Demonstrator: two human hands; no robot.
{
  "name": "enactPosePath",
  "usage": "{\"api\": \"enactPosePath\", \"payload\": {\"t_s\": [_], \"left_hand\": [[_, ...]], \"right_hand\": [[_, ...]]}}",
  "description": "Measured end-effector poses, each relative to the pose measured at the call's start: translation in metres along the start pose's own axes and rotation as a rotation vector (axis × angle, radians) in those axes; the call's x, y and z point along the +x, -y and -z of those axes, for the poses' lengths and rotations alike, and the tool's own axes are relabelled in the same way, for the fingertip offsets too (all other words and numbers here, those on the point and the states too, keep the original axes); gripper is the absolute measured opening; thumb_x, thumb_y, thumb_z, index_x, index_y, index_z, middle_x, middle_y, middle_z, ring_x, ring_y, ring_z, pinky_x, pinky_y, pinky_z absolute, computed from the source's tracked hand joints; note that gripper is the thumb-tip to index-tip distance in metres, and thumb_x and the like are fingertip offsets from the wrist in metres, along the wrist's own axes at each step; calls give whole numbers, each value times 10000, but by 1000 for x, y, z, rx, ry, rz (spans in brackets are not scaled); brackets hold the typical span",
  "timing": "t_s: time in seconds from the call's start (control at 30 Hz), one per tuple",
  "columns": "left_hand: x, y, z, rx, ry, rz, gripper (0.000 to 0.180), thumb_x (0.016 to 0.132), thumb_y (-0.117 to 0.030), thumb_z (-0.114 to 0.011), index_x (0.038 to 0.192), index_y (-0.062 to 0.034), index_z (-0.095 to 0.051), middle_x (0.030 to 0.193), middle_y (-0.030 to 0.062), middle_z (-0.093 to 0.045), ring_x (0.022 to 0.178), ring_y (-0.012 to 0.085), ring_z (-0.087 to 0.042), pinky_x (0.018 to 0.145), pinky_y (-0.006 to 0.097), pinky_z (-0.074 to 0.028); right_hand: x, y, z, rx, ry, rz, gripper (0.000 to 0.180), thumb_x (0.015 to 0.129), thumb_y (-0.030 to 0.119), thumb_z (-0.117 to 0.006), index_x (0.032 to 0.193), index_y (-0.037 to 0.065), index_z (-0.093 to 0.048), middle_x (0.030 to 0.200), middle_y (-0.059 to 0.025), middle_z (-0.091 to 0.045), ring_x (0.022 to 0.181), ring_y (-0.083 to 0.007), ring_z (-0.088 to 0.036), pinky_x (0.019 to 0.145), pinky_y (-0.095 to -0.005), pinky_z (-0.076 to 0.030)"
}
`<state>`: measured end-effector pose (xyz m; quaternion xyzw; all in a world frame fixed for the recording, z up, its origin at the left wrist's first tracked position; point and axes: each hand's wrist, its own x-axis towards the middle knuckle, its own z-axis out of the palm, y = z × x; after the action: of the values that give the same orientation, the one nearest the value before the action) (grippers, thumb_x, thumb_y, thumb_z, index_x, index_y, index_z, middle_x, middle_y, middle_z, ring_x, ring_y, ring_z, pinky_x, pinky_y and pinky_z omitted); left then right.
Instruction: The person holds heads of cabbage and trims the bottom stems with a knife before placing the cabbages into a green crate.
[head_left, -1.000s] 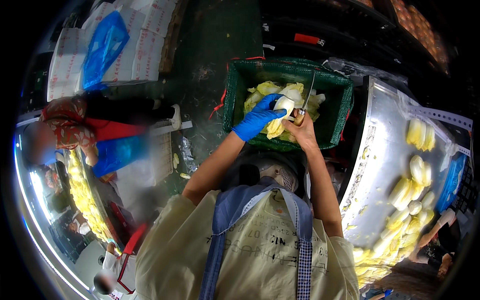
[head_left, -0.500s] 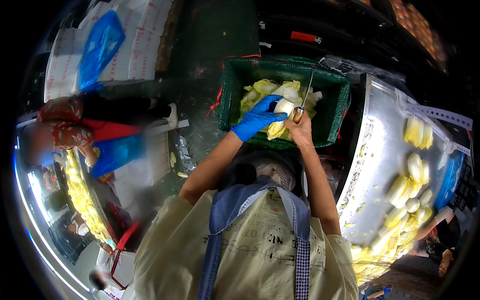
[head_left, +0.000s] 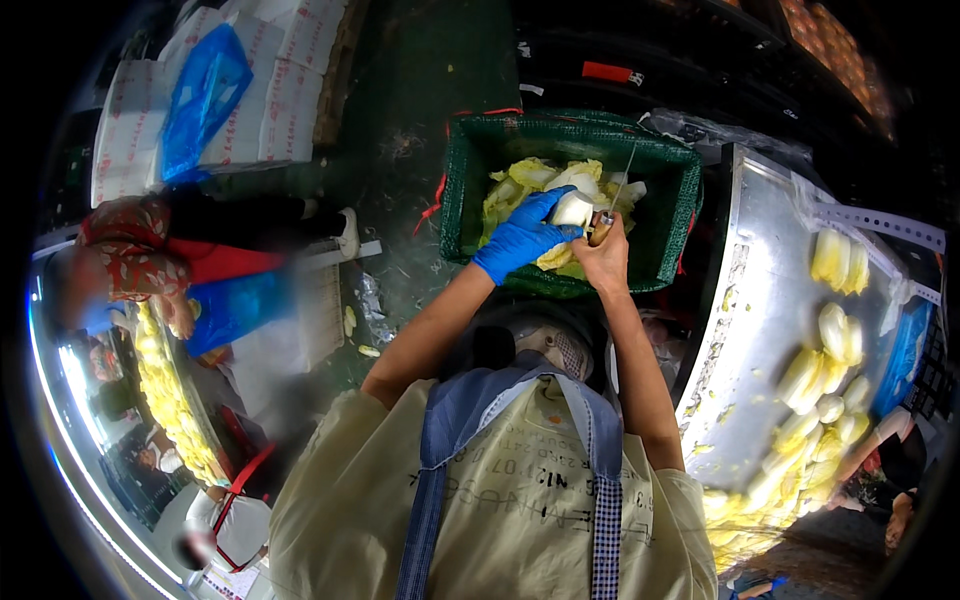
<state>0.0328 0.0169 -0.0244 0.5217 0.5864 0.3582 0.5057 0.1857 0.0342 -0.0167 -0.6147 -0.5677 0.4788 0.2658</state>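
Note:
My left hand [head_left: 527,238], in a blue glove, is closed around a small napa cabbage [head_left: 572,210], its white base end facing up. Close beside it, my bare right hand [head_left: 606,262] grips a knife [head_left: 600,234] by its wooden handle, the thin blade pointing up and away from me. Both hands are over a green woven bin [head_left: 682,215]. Loose pale yellow and white cabbage leaves [head_left: 530,173] lie inside it. My left fingers hide part of the cabbage, and whether the right thumb touches it I cannot tell.
On the right stands a metal table [head_left: 740,330] with trimmed cabbages [head_left: 800,380] heaped toward its near end. A person's arm [head_left: 875,447] reaches in beyond it. At left, another person [head_left: 130,245] works near a row of yellow cabbages [head_left: 165,390]. White boxes [head_left: 270,100] are stacked at the far left.
The cabbage has turned in my left hand, so its white base shows more. Both hands have shifted slightly right, and the knife blade leans a little further right.

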Motion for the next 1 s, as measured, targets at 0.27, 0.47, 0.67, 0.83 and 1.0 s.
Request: {"api": "enactPosePath", "payload": {"t_s": [0.27,0.47,0.67,0.83,1.0], "left_hand": [[2,10,-3,-178,68,39,573,779,-180,-671,1276,-35,-425,1183,100,-515,1061,180,-496,902,298,-408],[3,4,7,-466,37,82,550,777,-155,-674,1259,-30,-440,1176,71,-517,1055,153,-494,902,280,-409],[10,9,-5,-212,-186,131,519,696,-174,-750,1131,-24,-511,1011,59,-570,916,147,-538,815,277,-447],[20,26,18,-497,-615,72,303,718,-92,-715,975,-33,-565,892,46,-599,785,121,-564,710,279,-484],[14,7,40,-871,-384,203,302,799,-92,-632,1077,-12,-545,956,53,-600,852,158,-585,773,285,-479]], "right_hand": [[9,-29,-3,108,23,66,419,659,116,-659,1009,-20,-474,845,-105,-594,735,-195,-585,681,-309,-471],[9,-18,11,529,124,-106,334,712,53,-625,1015,-5,-497,876,-59,-589,736,-122,-558,606,-247,-465],[12,-18,2,312,32,12,332,701,24,-611,1007,-18,-488,867,-68,-590,749,-127,-559,668,-253,-460],[24,-43,19,269,-181,-4,282,686,11,-605,936,-19,-477,804,-71,-578,691,-133,-552,641,-263,-459],[21,-36,35,-108,-133,90,442,687,201,-728,1006,-15,-511,861,-105,-593,746,-190,-572,685,-297,-460]]}}
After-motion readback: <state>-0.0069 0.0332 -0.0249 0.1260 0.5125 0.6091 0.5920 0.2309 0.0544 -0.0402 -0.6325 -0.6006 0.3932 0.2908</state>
